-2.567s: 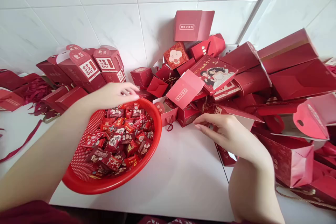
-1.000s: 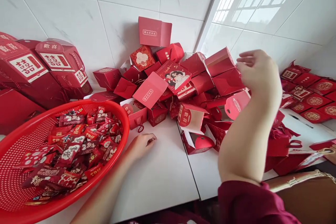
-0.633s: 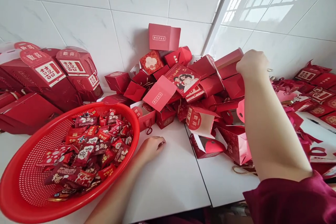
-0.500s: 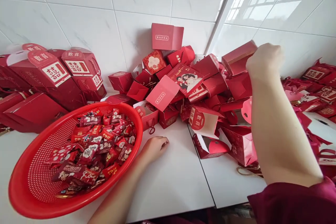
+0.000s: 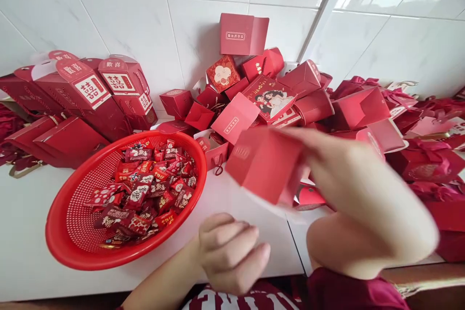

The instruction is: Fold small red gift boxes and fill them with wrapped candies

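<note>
My right hand (image 5: pixel 327 152), smeared by motion, grips a red gift box (image 5: pixel 271 164) over the front of the table. The box is tilted, with its underside edge blurred; my fingertips are partly hidden behind it. Below and left of the box, my left hand (image 5: pixel 232 252) is curled closed in the air above the table edge, with nothing visible in it. To its left stands a red plastic colander (image 5: pixel 69 247) with several wrapped candies (image 5: pixel 140 193) inside. Behind both hands lies a heap of red gift boxes (image 5: pixel 236 118), some with flaps raised.
Upright red boxes with rope handles (image 5: pixel 90 92) stand at the left by the tiled wall (image 5: pixel 123 14). More red boxes and ribboned bags (image 5: pixel 425 160) are piled on the right. The white table (image 5: pixel 29 232) has a seam near my right forearm.
My right hand has come down and left from the right of the heap, bringing a red box. My left hand has lifted off the table and moved toward my body, fingers curled.
</note>
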The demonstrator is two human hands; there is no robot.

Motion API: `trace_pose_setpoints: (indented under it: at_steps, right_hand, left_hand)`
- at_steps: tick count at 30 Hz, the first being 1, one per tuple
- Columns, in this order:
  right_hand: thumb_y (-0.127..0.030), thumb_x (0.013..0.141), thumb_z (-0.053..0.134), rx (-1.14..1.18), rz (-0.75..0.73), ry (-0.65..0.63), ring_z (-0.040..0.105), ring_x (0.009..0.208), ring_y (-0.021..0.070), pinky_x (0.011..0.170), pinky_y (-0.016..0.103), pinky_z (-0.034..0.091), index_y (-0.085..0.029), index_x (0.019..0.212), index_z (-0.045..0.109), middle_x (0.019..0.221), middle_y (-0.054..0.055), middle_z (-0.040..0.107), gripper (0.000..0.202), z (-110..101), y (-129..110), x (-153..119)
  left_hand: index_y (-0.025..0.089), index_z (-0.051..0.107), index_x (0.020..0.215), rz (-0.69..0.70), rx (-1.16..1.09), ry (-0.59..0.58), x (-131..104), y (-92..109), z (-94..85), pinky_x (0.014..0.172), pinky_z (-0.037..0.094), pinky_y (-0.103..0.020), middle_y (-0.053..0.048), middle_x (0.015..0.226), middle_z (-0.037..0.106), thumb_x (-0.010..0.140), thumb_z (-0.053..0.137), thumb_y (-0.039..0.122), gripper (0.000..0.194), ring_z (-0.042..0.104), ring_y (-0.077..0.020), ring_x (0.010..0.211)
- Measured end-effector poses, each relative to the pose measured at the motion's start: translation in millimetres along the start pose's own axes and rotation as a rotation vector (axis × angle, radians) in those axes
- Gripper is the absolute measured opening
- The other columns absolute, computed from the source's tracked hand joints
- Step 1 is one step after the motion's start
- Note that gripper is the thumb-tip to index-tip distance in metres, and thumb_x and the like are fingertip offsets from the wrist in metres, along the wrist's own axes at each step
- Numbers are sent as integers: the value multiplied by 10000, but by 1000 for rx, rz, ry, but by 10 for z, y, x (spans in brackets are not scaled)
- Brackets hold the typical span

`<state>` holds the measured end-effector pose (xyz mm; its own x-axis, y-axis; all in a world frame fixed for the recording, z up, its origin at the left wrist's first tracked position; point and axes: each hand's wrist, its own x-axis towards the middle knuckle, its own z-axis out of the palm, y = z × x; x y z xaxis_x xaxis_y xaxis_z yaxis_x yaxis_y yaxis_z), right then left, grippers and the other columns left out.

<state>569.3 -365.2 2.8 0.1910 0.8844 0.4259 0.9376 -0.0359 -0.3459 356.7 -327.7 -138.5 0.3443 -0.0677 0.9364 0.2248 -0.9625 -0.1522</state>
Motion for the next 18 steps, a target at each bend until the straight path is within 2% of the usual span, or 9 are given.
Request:
trace_pose_setpoints:
  at_steps: [1,4,6,8,11,15,18]
  right_hand:
    - [-91,845,446,-59,-115,-123,609,561,181,618,329,458,-272,1099,724,721,20,689,418,167,-1,-55]
    - [-36,867,415,-168,-268,-396,675,661,248,689,375,494,-193,1066,702,802,93,717,383,628,66,-65]
    - [-35,883,428,-187,-274,-503,692,699,263,692,371,498,-170,1005,699,831,118,719,326,829,116,2]
    - [-61,913,441,-165,-260,-554,699,729,259,680,355,499,-169,965,694,876,122,723,280,935,145,72]
    - [-98,965,409,51,-205,-540,698,788,220,691,322,511,-195,974,672,944,86,728,281,1003,158,120]
    - [-119,985,396,407,-167,-385,671,1000,189,853,329,537,-242,1162,597,1129,45,693,295,1120,154,43]
    - [-171,980,450,511,-158,-249,619,1150,213,937,378,536,-258,1204,547,1288,69,610,259,1242,147,-80]
  left_hand:
    - [343,664,896,15,19,14,32,35,-41,738,577,-330,23,866,710,837,652,220,137,641,-158,778]
    - [409,637,1037,-49,64,-67,47,-22,-10,779,567,-329,28,909,704,830,659,225,278,657,-164,822]
    - [341,611,1148,-162,51,-141,22,-125,85,853,547,-340,-18,1021,696,815,658,177,374,664,-183,934]
    - [245,605,1179,-266,16,-221,-7,-210,176,931,529,-361,-83,1150,663,809,646,137,387,641,-214,1062]
    - [191,619,1168,-359,-27,-369,-42,-267,246,1042,492,-400,-131,1322,578,828,630,128,346,565,-262,1235]
    - [204,623,1146,-532,-70,-520,-84,-293,256,1137,426,-468,-118,1463,466,875,597,182,272,447,-298,1378]
    - [193,617,1085,-676,-108,-536,-123,-321,270,1156,411,-482,-123,1493,418,906,591,230,185,421,-299,1400]
